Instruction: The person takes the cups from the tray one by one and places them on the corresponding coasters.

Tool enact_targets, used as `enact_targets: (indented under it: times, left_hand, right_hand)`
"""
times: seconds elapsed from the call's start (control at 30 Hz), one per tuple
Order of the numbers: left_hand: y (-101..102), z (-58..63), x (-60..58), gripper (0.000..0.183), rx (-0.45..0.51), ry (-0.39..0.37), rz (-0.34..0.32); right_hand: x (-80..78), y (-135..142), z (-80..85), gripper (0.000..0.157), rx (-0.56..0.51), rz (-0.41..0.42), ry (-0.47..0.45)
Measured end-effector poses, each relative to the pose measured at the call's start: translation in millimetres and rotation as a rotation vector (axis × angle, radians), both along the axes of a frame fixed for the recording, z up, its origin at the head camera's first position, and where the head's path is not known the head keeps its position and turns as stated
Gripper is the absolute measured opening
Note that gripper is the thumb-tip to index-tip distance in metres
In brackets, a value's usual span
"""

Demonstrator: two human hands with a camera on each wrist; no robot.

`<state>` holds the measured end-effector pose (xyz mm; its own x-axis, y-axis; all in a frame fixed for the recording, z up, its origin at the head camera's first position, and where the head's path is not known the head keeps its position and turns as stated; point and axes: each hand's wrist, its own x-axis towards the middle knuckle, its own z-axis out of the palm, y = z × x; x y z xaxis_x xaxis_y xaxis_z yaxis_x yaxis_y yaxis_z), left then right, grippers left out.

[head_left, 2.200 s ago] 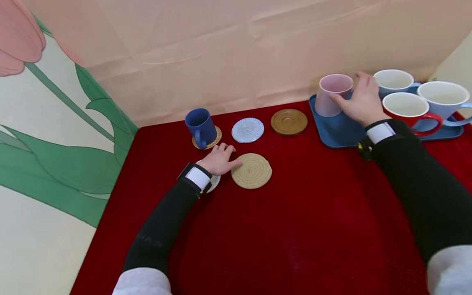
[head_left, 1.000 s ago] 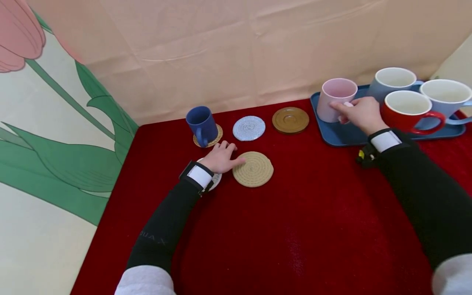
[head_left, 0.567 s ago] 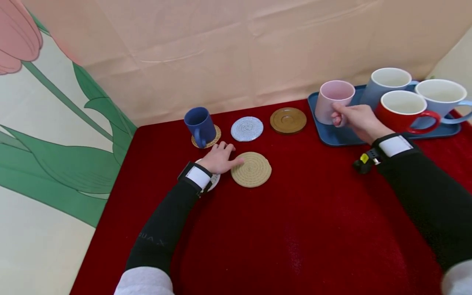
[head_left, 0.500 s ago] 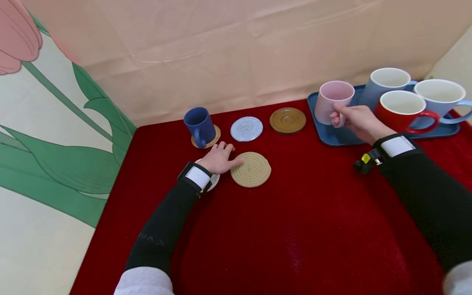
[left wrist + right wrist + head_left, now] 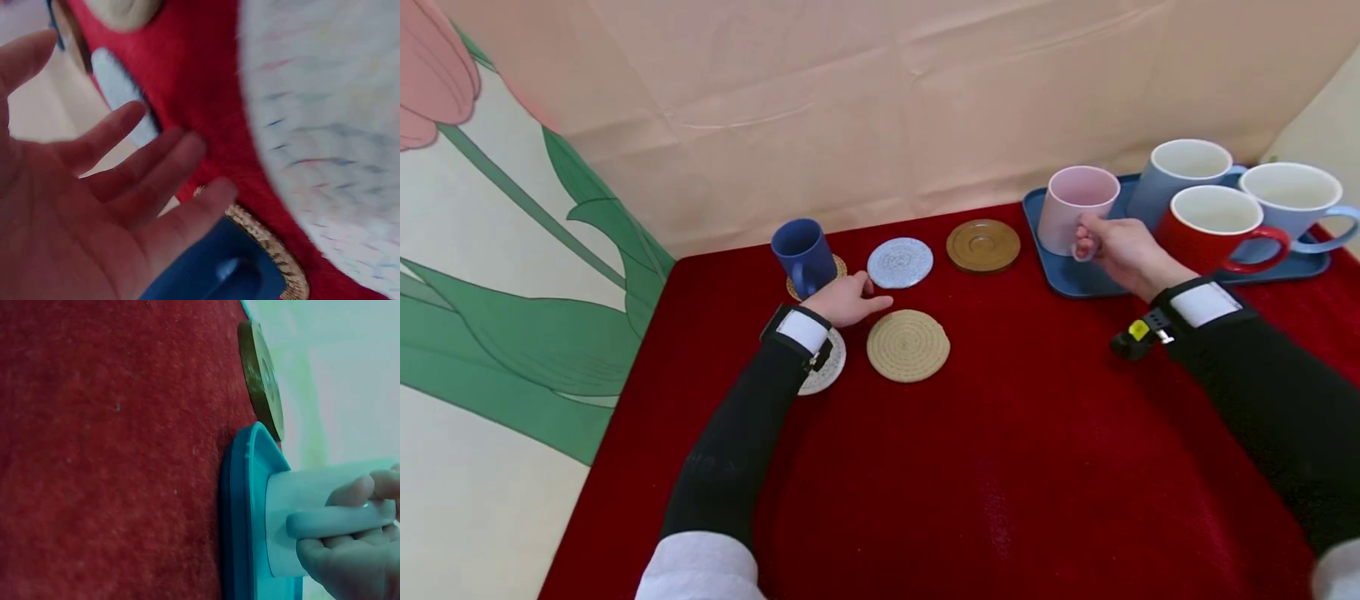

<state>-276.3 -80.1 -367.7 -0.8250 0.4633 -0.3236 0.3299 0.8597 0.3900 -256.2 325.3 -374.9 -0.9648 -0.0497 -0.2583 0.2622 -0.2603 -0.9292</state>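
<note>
In the head view my right hand [image 5: 1127, 250] grips the handle of a pink mug [image 5: 1070, 221], which stands at the left end of a blue tray [image 5: 1078, 283]. The right wrist view shows fingers curled through the mug's handle [image 5: 337, 520]. My left hand [image 5: 847, 300] holds nothing, its fingers loosely extended between the blue mug [image 5: 801, 250] and the tan woven coaster [image 5: 908, 346]. That blue mug stands on a small wicker coaster [image 5: 839, 267], partly hidden by the mug and hand. Below my left wrist lies a white speckled coaster [image 5: 827, 371], partly covered by the arm.
On the tray also stand a red mug [image 5: 1195, 229], a grey-blue mug [image 5: 1157, 196] and a light blue mug [image 5: 1300, 208], close to my right hand. A pale blue coaster [image 5: 900, 262] and a brown wooden coaster [image 5: 983, 246] lie along the back of the red cloth [image 5: 970, 467].
My right hand went from open beside the pink mug to gripping its handle, now turned toward me. The left hand lifted off the tan coaster's edge and shifted slightly back, uncovering more of the white coaster.
</note>
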Motion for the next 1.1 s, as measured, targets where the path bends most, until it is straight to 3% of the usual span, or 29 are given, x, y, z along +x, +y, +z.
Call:
enact_targets:
  times: [0.17,0.3,0.43,0.57,0.97,1.1]
  left_hand:
    - [15.0,-7.8,-16.6,0.073,0.125,0.077,0.153]
    - [24.3,-17.2,-25.5,0.097,0.063,0.080,0.230]
    - [30.9,-21.9,-34.4,0.106,-0.082,0.110,0.210]
    - [35.2,-23.5,-39.6,0.104,-0.165,0.141,0.182]
    - [38.2,-19.4,-34.4,0.086,-0.199,0.165,0.188]
    - [38.5,-19.2,-34.4,0.087,-0.213,0.168,0.186]
  right_hand:
    - [3.7,-3.7,-3.4,0.039,0.069,-0.027,0.010]
    - [5.7,-6.4,-5.9,0.041,0.116,-0.039,0.047]
    - [7.9,-6.3,-5.9,0.042,0.106,-0.055,0.093]
    - [9.1,-6.0,-6.0,0.041,0.113,-0.073,0.131]
    - [6.4,-11.6,-9.0,0.043,0.267,-0.175,0.144]
    - [4.8,-16.7,-4.4,0.044,0.208,-0.231,0.133]
